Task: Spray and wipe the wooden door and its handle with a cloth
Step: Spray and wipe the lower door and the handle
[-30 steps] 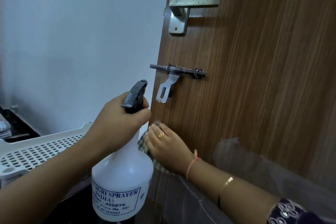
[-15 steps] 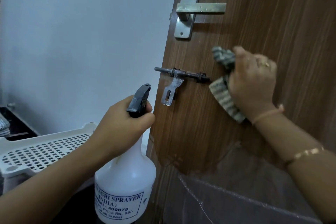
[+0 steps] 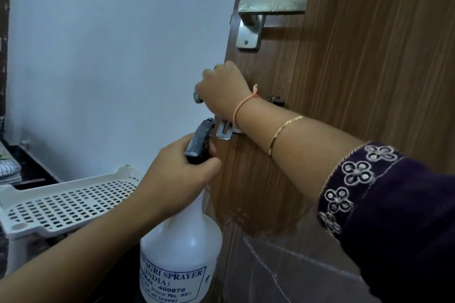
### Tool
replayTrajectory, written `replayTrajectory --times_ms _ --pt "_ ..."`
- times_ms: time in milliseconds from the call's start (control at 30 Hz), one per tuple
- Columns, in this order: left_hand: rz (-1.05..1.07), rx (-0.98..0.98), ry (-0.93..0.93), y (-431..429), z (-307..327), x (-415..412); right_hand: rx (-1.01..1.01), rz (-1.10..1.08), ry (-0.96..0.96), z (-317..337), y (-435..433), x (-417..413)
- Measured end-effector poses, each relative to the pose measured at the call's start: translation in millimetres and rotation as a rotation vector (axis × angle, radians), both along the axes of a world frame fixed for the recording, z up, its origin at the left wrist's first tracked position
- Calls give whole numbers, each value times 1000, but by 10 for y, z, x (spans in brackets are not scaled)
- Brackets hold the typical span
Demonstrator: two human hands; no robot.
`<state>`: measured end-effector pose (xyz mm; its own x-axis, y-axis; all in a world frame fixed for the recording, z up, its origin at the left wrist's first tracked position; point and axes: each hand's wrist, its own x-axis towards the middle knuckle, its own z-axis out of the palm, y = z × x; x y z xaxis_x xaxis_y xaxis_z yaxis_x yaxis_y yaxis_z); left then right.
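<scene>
Right hand (image 3: 222, 88) fisted over latch; left hand (image 3: 177, 174) gripping sprayer (image 3: 181, 248).

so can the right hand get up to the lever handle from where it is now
Probably yes: the right hand sits at the door edge just below the lever handle, with only bare wood between them. The left hand holds the spray bottle lower down.

right hand (image 3: 225, 86): ring worn on one finger, at upper edge | right wrist: thin orange thread tied, knot end raised; slim gold bangle worn just below | right forearm, lower right of frame: dark purple sleeve, cuff embroidered with pale four-petal flowers | left hand (image 3: 176, 179): forearm left bare
</scene>
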<state>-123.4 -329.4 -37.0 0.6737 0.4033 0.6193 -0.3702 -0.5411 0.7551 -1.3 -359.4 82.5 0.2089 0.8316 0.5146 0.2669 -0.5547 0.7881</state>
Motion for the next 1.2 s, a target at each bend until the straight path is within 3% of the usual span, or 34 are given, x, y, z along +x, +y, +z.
replayTrajectory --times_ms 100,233,333,500,633,767,867,967,1067,1200 --pt "-3 11 -9 15 -1 -15 -139 -7 -302 -263 -29 109" --pt "6 29 -17 42 7 -37 -336 -196 -362 -737 -100 136" --pt "14 47 -24 42 7 -50 -239 -336 -408 -804 -86 119" --pt "24 45 -9 53 -7 -52 -92 -507 -300 -857 102 55" --pt "22 39 -6 77 -10 -45 -122 -457 -352 -852 71 73" --pt "27 48 -4 114 -14 -34 -7 -331 -292 -755 115 60" --pt "32 44 -1 143 -5 -25 -157 -289 -281 -947 83 223" --pt "38 46 7 174 2 -26 -5 -200 -270 -1193 20 263" --pt "27 34 5 175 0 -48 -337 -63 -225 -1674 -85 326" --pt "6 26 3 151 -25 -79 -57 -41 -89 -2018 -429 280"
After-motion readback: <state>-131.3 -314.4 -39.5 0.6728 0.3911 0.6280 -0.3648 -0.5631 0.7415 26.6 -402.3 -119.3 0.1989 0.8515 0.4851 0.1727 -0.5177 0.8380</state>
